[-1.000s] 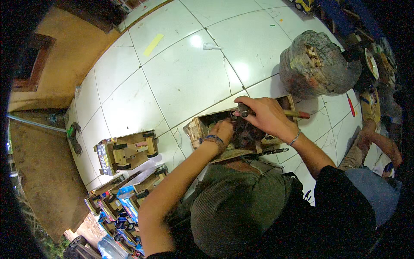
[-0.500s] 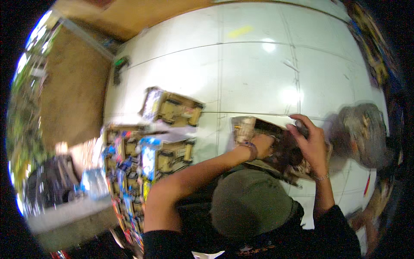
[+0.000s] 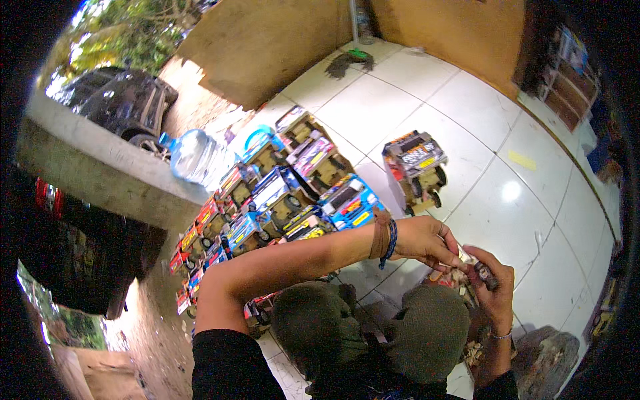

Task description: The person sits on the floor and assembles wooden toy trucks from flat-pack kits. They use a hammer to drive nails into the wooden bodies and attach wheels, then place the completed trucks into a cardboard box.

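1. On the white tiled floor (image 3: pixel 480 107), left and centre, many painted toy trucks (image 3: pixel 280 193) stand finished in tight rows; one more finished truck (image 3: pixel 417 167) stands apart, just right of them.
2. Near the person's knees, an unpainted wooden toy piece (image 3: pixel 457 277) sits under both hands, partly hidden. Judged from its bare wood, this unit is incomplete; assembly remains, and painting after that.
3. Left hand (image 3: pixel 427 240): wristbands on the wrist, fingers curled down and pinching at the wooden piece; what exactly it pinches cannot be told.
4. Right hand (image 3: pixel 497 293): closed around a small dark object (image 3: pixel 485 275), touching the same piece.
5. A large water bottle (image 3: pixel 197 157) lies far left, beside the concrete ledge (image 3: pixel 100 167).
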A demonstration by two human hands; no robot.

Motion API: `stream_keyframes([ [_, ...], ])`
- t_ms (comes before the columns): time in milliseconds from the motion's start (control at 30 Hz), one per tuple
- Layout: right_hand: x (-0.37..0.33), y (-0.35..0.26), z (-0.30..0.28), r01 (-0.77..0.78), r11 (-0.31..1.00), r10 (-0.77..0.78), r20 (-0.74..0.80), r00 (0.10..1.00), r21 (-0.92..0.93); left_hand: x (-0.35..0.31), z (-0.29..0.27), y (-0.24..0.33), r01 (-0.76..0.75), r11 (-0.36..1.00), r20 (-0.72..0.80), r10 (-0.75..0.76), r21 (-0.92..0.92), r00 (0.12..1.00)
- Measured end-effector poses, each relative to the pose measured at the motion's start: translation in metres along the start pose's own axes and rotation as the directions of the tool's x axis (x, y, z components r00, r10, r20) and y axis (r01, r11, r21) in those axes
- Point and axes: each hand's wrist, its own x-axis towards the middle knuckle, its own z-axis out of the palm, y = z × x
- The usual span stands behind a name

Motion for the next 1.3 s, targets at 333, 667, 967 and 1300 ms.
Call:
stream_keyframes([
  [333,0.063,-0.066,0.046,0.405,0.889,-0.337,0.293,0.895,-0.214,-0.102,-0.041,-0.008,-0.301,0.936,-0.085,0.320,0.183,0.944],
  [667,0.116,-0.149,0.134,0.446,0.891,-0.403,0.311,0.861,-0.082,-0.217,-0.106,-0.012,-0.519,0.724,-0.095,0.619,0.454,0.780],
  [967,0.161,-0.197,0.223,0.480,0.873,-0.377,0.512,0.772,-0.081,-0.295,-0.174,-0.057,-0.570,0.794,-0.470,0.594,0.213,0.653],
  [1300,0.188,-0.224,0.164,0.154,0.988,-0.154,0.213,0.965,0.018,-0.329,-0.257,-0.104,-0.339,0.879,-0.747,0.467,0.334,0.474],
])
